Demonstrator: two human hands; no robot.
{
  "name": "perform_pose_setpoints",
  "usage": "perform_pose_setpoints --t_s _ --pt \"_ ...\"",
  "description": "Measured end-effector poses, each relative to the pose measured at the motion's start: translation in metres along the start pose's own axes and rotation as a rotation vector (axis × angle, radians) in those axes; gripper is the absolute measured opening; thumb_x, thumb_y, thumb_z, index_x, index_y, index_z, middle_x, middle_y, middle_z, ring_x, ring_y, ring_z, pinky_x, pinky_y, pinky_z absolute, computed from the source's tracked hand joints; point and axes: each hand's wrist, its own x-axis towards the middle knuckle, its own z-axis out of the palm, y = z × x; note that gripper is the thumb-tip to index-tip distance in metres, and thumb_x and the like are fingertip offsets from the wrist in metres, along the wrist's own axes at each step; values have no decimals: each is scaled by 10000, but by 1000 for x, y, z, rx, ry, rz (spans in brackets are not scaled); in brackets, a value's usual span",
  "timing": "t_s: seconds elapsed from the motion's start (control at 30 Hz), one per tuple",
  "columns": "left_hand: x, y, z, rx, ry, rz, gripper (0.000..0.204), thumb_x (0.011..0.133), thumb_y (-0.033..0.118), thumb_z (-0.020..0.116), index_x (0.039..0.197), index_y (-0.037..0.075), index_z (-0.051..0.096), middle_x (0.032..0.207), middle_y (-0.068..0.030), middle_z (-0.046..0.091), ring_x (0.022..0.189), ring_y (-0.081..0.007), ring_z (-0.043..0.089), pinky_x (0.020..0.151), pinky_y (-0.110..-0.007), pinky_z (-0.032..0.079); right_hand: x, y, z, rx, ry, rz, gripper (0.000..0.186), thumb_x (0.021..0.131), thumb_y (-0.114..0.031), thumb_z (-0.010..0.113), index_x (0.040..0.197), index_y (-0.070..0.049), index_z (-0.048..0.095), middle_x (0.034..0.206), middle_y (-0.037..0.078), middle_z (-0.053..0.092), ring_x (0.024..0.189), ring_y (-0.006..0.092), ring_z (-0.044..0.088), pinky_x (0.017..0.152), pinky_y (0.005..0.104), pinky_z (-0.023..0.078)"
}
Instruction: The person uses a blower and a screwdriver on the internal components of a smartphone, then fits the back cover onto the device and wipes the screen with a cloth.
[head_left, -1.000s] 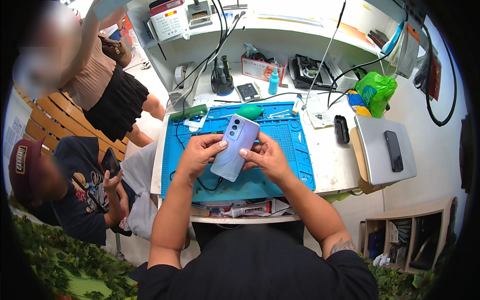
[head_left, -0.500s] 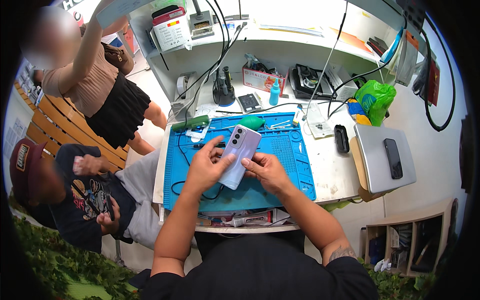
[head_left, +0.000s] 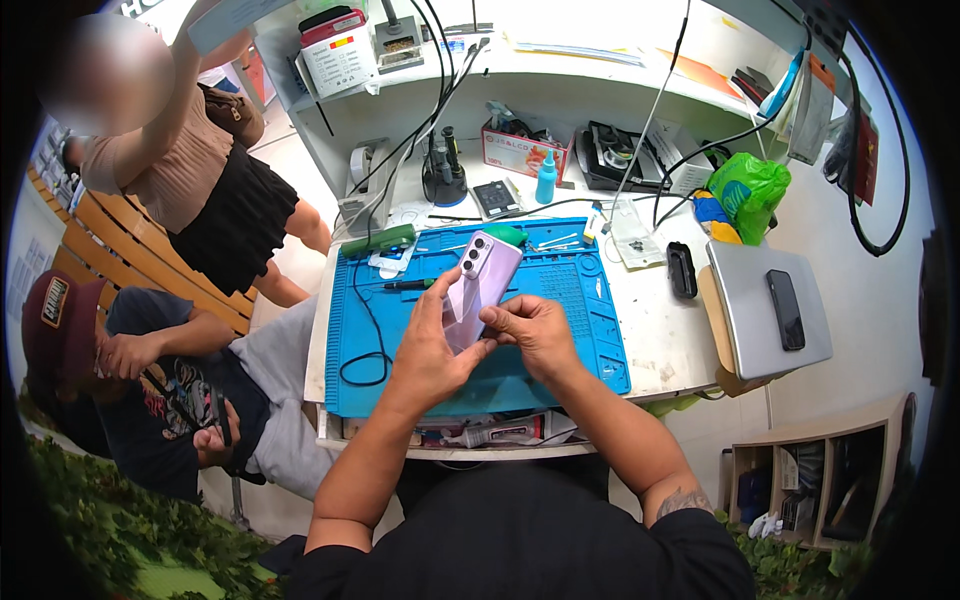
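Note:
A lilac smartphone [head_left: 490, 278] is tilted above the blue work mat [head_left: 545, 372], its back and camera lenses facing up. My left hand [head_left: 428, 352] grips it along the left side and lower end, fingers up the edge and thumb across the bottom. My right hand [head_left: 540, 338] is closed in a pinch at the phone's lower right edge, thumb against index finger. A pale, shiny patch shows on the lower back beside my left fingers; whether it is clear film or a reflection I cannot tell. Behind the phone lies a green rubber blower [head_left: 508, 235], partly covered.
A black cable [head_left: 368, 372] and a dark pen-like tool [head_left: 408, 285] lie on the mat. Beyond it stand a blue bottle [head_left: 546, 178] and a red-white box [head_left: 520, 152]. To the right, a black phone [head_left: 786, 310] rests on a silver laptop [head_left: 768, 345]. Two people are at left.
My left hand has shifted up and round the phone's lower end, and the phone has tilted. My right fingers have drawn into a pinch at its edge. The seated person's hand has risen toward the head.

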Motion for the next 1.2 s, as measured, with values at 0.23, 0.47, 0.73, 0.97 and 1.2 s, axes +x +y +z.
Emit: perform_pose_setpoints --t_s 0.23,0.47,0.73,0.97,1.2 --pt "2 -31 -8 -536 -3 -139 910 880 147 934 1611 43 402 1472 -196 608 1291 -262 616 1107 -396 516 -22 -53 -37 -866 78 -340 307 967 -79 843 1220 73 760 1173 207 773 1072 272 777 911 371 636" --pt "8 -38 -32 -1057 -243 -241 759 1049 284 747 1653 52 350 1541 -235 599 1212 -239 692 998 -442 623 -23 -75 -69 -1105 229 -539 1168 874 -301 957 1728 36 234 1666 304 446 1563 430 445 1277 544 389" --pt "7 -55 -27 -1573 -427 -155 757 1137 382 580 1725 38 249 1616 -265 520 1382 -405 647 1073 -586 604 29 -59 8 -260 -293 -77 1060 900 -253 951 1681 66 310 1530 264 614 1433 322 606 1199 468 489" --pt "3 -20 -34 -1366 -332 -191 677 1169 379 519 1678 -34 347 1588 -277 545 1417 -469 603 1048 -607 608 43 -46 17 -123 -305 -109 524 965 -74 858 1411 37 607 1247 141 778 1153 208 749 998 370 612" --pt "6 -32 -49 -707 -141 -255 437 1056 82 742 1454 -74 647 1238 -148 787 1127 -197 762 991 -349 635 30 -38 21 -144 -212 -85 412 1028 -106 788 1369 -2 584 1213 122 754 1047 190 765 789 367 703"
